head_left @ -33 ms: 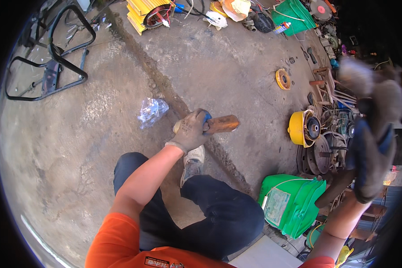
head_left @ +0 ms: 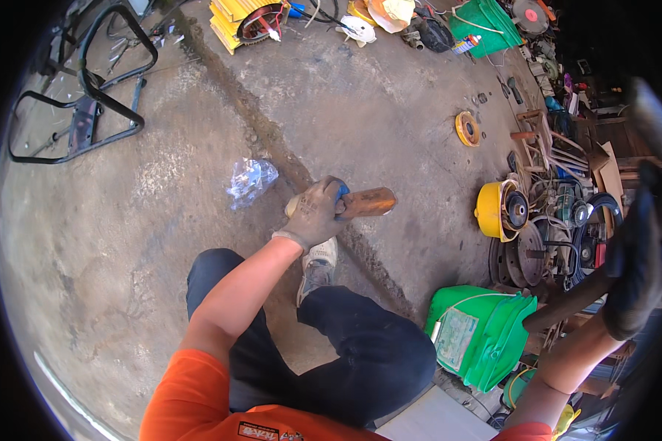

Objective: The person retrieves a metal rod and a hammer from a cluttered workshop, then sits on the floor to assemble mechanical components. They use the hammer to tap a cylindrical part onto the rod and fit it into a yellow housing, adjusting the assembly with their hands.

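My left hand (head_left: pixel 318 213), in a dirty grey work glove with blue on it, is closed round a short, thick, rusty orange-brown bar (head_left: pixel 370 203). The bar's free end points right, and its other end is hidden by the glove. Under that hand is my light-coloured shoe (head_left: pixel 317 272). Raised at the far right, my right hand (head_left: pixel 632 257), also gloved, is wrapped round a hammer; its dark handle (head_left: pixel 566 305) sticks out toward the green bucket. The hammer's grey head (head_left: pixel 652 121) is blurred near the picture's rim.
A green bucket (head_left: pixel 482 338) stands by my right knee. Beyond it lie a yellow round housing (head_left: pixel 495 211), a yellow ring (head_left: pixel 467 129) and piled tools. Clear plastic wrap (head_left: pixel 251 180) lies left of my hand. Further off are a black tubular frame (head_left: pixel 88 110) and a yellow motor casing (head_left: pixel 243 22).
My right hand and the hammer have swung outward to the right, uncovering a coiled black hose. My left hand and the bar have hardly moved.
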A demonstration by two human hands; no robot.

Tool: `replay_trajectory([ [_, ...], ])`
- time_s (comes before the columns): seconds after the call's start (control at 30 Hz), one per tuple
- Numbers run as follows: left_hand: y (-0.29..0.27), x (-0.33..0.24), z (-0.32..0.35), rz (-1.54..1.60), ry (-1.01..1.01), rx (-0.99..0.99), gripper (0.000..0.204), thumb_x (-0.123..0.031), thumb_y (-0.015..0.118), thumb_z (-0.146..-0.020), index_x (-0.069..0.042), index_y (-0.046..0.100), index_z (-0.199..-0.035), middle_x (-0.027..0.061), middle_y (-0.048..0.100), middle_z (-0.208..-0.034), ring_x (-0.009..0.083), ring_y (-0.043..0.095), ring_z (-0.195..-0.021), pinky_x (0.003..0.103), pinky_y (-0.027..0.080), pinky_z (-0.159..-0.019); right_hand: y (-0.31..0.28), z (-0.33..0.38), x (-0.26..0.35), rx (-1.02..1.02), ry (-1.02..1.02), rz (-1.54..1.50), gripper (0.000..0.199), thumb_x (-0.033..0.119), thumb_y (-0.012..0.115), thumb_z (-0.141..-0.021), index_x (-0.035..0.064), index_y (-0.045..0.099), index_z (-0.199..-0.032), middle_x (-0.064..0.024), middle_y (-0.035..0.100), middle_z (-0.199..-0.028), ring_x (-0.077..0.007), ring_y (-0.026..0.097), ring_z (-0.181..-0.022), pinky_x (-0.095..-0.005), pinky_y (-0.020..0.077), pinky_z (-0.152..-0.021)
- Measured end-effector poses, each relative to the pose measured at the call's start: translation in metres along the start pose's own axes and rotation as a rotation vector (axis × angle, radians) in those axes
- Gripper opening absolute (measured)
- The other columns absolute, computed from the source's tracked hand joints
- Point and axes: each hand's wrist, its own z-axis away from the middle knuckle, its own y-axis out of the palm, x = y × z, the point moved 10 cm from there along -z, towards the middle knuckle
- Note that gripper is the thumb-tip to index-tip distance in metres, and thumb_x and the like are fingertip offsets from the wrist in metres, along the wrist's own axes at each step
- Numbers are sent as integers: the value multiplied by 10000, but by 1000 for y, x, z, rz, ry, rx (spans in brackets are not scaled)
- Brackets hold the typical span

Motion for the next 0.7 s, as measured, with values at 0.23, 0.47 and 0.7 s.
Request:
replay_trajectory([
  [0.23, -8, 3, 0, 10, 14, -32, 385, -144, 753, -736, -16, 553, -1039, 187, 586, -1046, 393, 609, -971, 459, 501, -864, 88, 43, -36, 200, 3, 213, 355, 243, 701, -852, -12, 599, -1076, -147, 659, -858, -240, 621, -717, -356, 484, -653],
  [0.47, -1, 11, -4, 35, -104, 83, 525, -111, 784, -691, 7, 556, -1150, 192, 584, -1128, 394, 595, -1069, 438, 500, -911, 88, 47, -69, 394, 152, 185, 213, 207, 625, -877, 17, 628, -973, -93, 664, -838, -174, 613, -678, -306, 473, -591],
  [0.7, -2, -12, -6, 18, 92, -63, 341, -132, 759, -717, -22, 574, -982, 163, 588, -1013, 365, 603, -978, 452, 497, -858, -26, 0, 40, -105, -151, -20, 211, 167, 649, -850, 4, 639, -983, -104, 658, -798, -170, 618, -715, -333, 490, -653],
])
